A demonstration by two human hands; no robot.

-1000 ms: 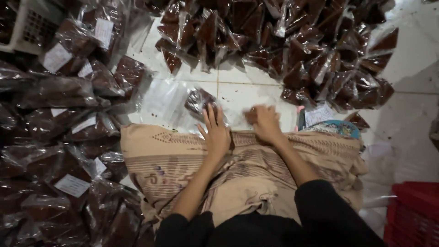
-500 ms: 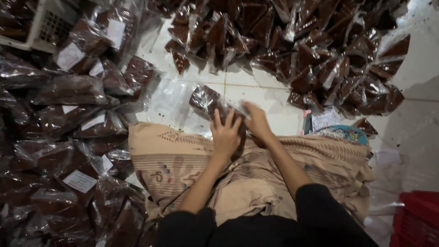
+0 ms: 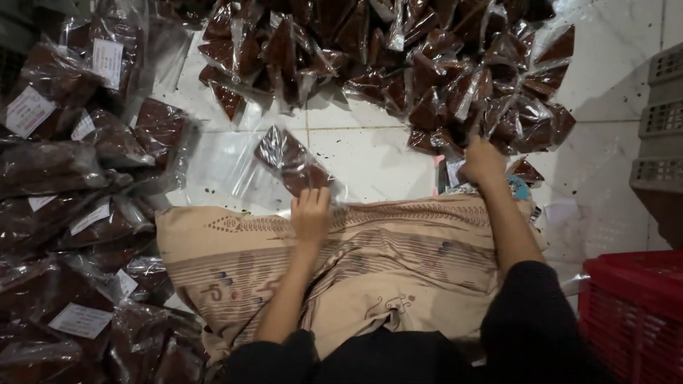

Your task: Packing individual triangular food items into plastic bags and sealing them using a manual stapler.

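Note:
My left hand (image 3: 311,211) grips the near end of a clear plastic bag of dark brown stuff (image 3: 293,162) that lies on the white tiled floor (image 3: 370,153), just past the edge of the beige patterned cloth (image 3: 398,256) over my lap. My right hand (image 3: 482,161) is stretched out to the right, fingers closed at the near edge of a pile of small triangular brown packets (image 3: 455,85). What the right hand has between its fingers is hidden.
Larger sealed bags with white labels (image 3: 64,185) are heaped along the left side. A red plastic crate (image 3: 633,313) stands at the lower right and a grey crate (image 3: 662,121) at the right edge. A blue-rimmed object (image 3: 518,187) lies by my right wrist.
Both hands were together on the bag in front of me. The right hand has left it and moved out to the right, to the packet pile; the left hand stays on the bag.

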